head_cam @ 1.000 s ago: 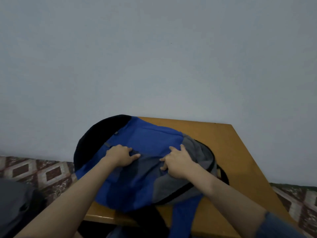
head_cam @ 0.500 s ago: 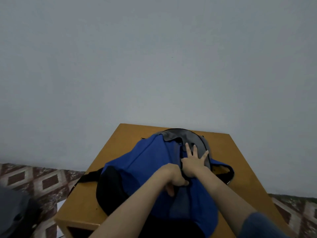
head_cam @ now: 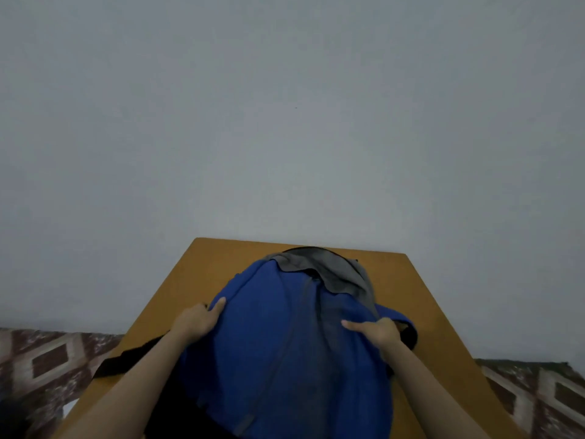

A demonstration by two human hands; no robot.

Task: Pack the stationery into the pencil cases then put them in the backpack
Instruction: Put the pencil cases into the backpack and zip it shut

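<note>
Fingers (head_cam: 199,310) of the left hand (head_cam: 198,323) were curled down round the left flank of the backpack (head_cam: 285,350), with the thumb (head_cam: 219,303) laid up on the blue fabric, so that hand was properly clamped on the bag. The right hand (head_cam: 376,332) had the opposite flank, a bit right of centre in the frame. Its thumb lay flat on top of the fabric pointing in toward the middle. The rest of its fingers went over the far side where I couldn't see them, so the bag's edge was pinched between them.

The backpack itself sat on the wooden table (head_cam: 209,274), filling the lower centre of the frame. It lay lengthwise away from the person, with a bare forearm coming up from the bottom edge on either side. It was mostly blue, with a grey panel (head_cam: 335,275) at the far end and a darker seam running down the middle. Couldn't tell whether it was zipped or not, the picture was pretty soft.

A black strap (head_cam: 126,359) trailed off the bag's left side across the tabletop toward the left edge. A plain pale grey wall (head_cam: 285,122) took up the whole upper frame, and patterned brown-and-white floor tiles (head_cam: 47,359) showed in both lower corners.
</note>
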